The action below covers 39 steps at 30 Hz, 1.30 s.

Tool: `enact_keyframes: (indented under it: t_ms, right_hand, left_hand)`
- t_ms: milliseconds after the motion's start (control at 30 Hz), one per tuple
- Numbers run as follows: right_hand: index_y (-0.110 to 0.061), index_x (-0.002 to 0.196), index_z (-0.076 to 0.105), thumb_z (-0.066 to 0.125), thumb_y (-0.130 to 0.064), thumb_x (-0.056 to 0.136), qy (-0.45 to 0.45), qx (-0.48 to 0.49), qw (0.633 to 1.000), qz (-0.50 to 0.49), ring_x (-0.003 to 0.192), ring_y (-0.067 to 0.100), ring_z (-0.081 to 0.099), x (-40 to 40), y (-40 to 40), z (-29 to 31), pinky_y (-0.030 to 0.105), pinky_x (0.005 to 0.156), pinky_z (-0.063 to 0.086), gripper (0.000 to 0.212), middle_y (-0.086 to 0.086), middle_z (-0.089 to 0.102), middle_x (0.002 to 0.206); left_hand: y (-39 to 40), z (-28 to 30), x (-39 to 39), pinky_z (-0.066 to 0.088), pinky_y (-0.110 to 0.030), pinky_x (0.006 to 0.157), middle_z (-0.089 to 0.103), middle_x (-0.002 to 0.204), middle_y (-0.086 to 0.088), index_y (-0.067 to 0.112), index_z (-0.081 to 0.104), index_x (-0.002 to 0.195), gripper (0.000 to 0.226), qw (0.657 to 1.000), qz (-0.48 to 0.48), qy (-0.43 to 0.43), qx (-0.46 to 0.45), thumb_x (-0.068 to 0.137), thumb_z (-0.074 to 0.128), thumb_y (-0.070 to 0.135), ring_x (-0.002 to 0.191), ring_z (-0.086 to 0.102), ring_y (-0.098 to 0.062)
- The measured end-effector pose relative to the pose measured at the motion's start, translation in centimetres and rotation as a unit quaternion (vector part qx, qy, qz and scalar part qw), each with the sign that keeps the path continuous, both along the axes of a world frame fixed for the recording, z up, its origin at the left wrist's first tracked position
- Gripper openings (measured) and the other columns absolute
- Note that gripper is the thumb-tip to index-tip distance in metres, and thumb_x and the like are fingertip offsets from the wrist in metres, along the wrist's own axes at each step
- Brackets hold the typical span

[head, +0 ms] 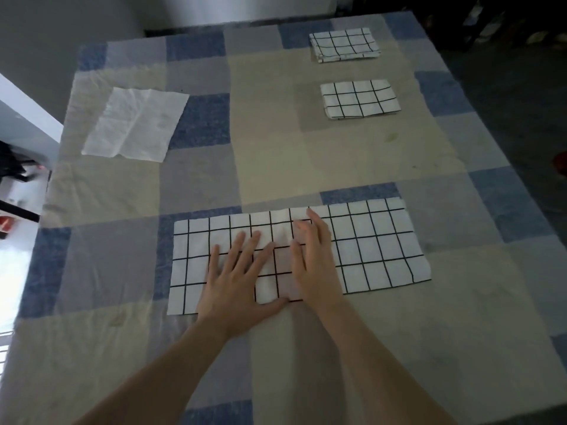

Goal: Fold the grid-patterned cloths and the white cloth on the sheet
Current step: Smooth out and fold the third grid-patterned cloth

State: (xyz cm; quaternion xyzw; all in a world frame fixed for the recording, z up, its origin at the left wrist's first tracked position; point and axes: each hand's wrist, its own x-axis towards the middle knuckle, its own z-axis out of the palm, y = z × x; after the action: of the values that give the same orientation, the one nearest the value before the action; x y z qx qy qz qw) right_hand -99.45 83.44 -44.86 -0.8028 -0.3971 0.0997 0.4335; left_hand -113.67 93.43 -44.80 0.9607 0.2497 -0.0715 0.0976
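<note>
Both hands press flat on a long grid-patterned cloth [377, 243] lying on the checked sheet [270, 133]: left hand [237, 274], right hand [313, 259]. Farther away lie two folded grid cloths [345, 44] [359, 99] and, to the left, an unfolded white cloth [136, 124].

Two bare forearms, no sleeves in view; left hand [236, 277] and right hand [313, 262] without rings, watch or gloves.

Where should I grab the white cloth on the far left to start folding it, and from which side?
Take the white cloth by its two near corners, coming from the near edge. It lies flat, spread open and creased on the sheet, apart from the grid cloths, so those corners are likely easiest to pinch and carry over to the far edge. Both hands now lie flat on the long grid cloth.
</note>
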Motion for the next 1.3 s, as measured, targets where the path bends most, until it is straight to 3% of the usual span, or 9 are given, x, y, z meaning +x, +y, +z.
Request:
enact_keyframes:
  t_ms: [100,233,300,400,567,700,833,1067,1300]
  right_hand:
    - [-0.012,0.128,0.048,0.044,-0.02,0.1,-0.028,-0.025,0.999,-0.036,0.13,0.012,0.036,2.9,-2.1,-0.3,0.0,0.091,0.03,0.029,0.005,0.026,0.15]
    - [-0.009,0.125,0.047,0.046,-0.014,0.099,-0.054,-0.054,0.992,-0.104,0.13,0.023,0.036,7.4,-6.1,-0.7,0.019,0.096,0.035,0.027,0.011,0.027,0.148]
    - [-0.006,0.123,0.047,0.046,-0.013,0.098,-0.054,-0.055,0.986,-0.148,0.127,0.028,0.04,9.6,-8.2,-1.1,0.019,0.101,0.031,0.026,0.016,0.031,0.145]
    - [-0.003,0.122,0.047,0.041,-0.023,0.096,-0.049,-0.062,0.975,-0.208,0.123,0.036,0.042,12.2,-10.5,-1.5,0.032,0.106,0.035,0.033,0.019,0.034,0.141]
    - [-0.001,0.121,0.048,0.042,-0.02,0.095,-0.07,-0.063,0.948,-0.304,0.126,0.04,0.039,12.6,-10.6,-1.0,0.049,0.104,0.038,0.033,0.023,0.036,0.141]
    - [-0.003,0.134,0.043,0.044,-0.015,0.097,-0.127,-0.081,0.981,-0.126,0.136,0.034,0.033,6.7,-4.2,0.6,0.046,0.11,0.035,0.039,0.019,0.03,0.15]
    - [-0.015,0.149,0.026,0.03,-0.033,0.102,-0.128,-0.17,0.977,0.019,0.148,0.025,0.012,-0.5,1.3,-0.4,0.045,0.119,0.019,0.051,0.01,0.014,0.16]
    - [-0.023,0.152,0.024,0.027,-0.039,0.099,-0.179,-0.285,0.942,0.006,0.149,0.021,0.009,2.4,-0.6,-2.0,0.049,0.12,0.011,0.055,0.005,0.018,0.16]
    - [-0.027,0.154,0.014,0.017,-0.048,0.098,-0.159,-0.337,0.925,-0.076,0.149,0.023,0.004,8.4,-4.6,-2.0,0.049,0.12,0.007,0.059,0.002,0.012,0.162]
  left_hand:
    - [0.1,0.1,0.0,0.003,-0.058,0.118,-0.013,0.162,0.009,0.037,-0.004,0.153,0.097,1.0,-0.001,0.002,-0.001,0.077,0.028,0.087,0.148,-0.017,-0.017]
    - [0.1,0.2,0.0,0.001,-0.057,0.118,-0.016,0.161,0.009,0.038,-0.007,0.153,0.097,1.0,-0.004,0.004,-0.001,0.076,0.026,0.087,0.148,-0.019,-0.017]
    - [0.1,0.3,0.0,0.0,-0.057,0.118,-0.016,0.161,0.009,0.038,-0.007,0.153,0.097,1.0,-0.004,0.005,-0.003,0.076,0.026,0.088,0.147,-0.019,-0.017]
    - [0.0,0.3,-0.1,0.0,-0.057,0.118,-0.015,0.161,0.01,0.038,-0.005,0.153,0.097,1.0,-0.002,0.002,-0.002,0.077,0.027,0.087,0.148,-0.018,-0.017]
    - [0.0,0.3,0.0,-0.003,-0.055,0.119,-0.02,0.16,0.01,0.038,-0.011,0.152,0.097,1.0,-0.001,0.011,0.005,0.076,0.024,0.088,0.146,-0.023,-0.015]
    - [-0.1,0.4,0.0,0.0,-0.056,0.118,-0.018,0.161,0.01,0.037,-0.008,0.153,0.096,1.0,-0.002,0.009,0.002,0.077,0.024,0.087,0.147,-0.022,-0.016]
    - [-0.1,0.3,0.1,0.001,-0.057,0.119,-0.016,0.161,0.011,0.038,-0.006,0.153,0.096,1.0,0.004,0.006,0.003,0.076,0.024,0.088,0.147,-0.02,-0.015]
    - [0.1,-0.1,-0.1,0.005,-0.057,0.118,-0.008,0.163,0.009,0.037,0.002,0.154,0.096,1.0,0.001,-0.004,-0.006,0.076,0.03,0.086,0.149,-0.013,-0.016]
    - [0.2,0.2,-0.2,-0.002,-0.055,0.119,-0.018,0.161,0.011,0.039,-0.007,0.153,0.097,1.0,0.002,0.002,-0.009,0.076,0.028,0.087,0.146,-0.023,-0.014]
